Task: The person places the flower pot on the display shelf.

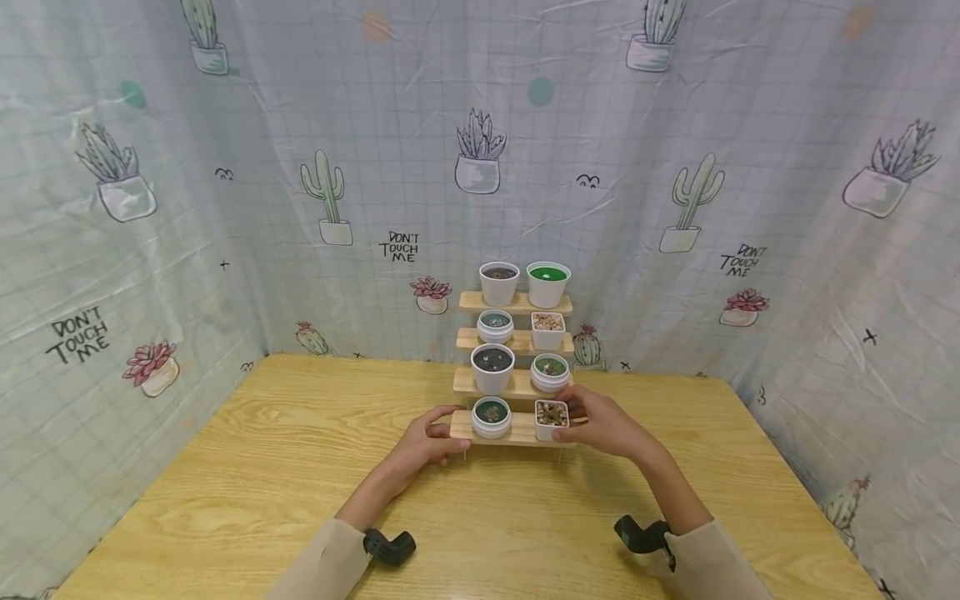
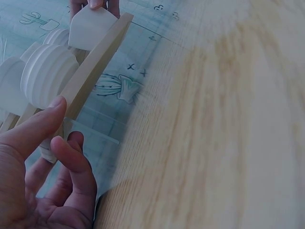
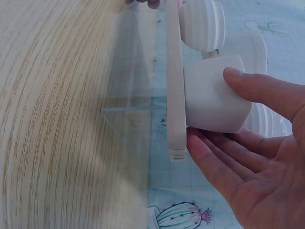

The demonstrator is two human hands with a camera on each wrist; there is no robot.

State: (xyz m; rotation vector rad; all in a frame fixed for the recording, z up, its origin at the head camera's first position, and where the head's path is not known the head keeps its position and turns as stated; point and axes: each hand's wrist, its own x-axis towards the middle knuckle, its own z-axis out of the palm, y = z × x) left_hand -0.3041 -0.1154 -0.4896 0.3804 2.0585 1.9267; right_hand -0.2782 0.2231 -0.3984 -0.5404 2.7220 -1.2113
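Observation:
A stand of stepped wooden shelves (image 1: 523, 428) on clear supports bears white pots in two columns. My left hand (image 1: 423, 440) grips the left end of the lowest shelf, thumb at its front edge, fingers curled behind and beneath. Close to that thumb sits a ribbed round pot (image 1: 492, 427) with dark green filling. At the shelf's right end, my right hand (image 1: 607, 423) holds a square white pot (image 3: 212, 98) filled with small pebbles. Its thumb (image 3: 257, 87) lies on the front wall and the fingers reach along the far side. The pot stands upright on the board.
Higher shelves carry a dark-filled cup (image 1: 492, 375), a green-topped cup (image 1: 548, 287) and several other pots close together. The stand is on a wood-grain table (image 1: 337, 417). Behind and beside it hangs a curtain (image 1: 375, 125) printed with cacti.

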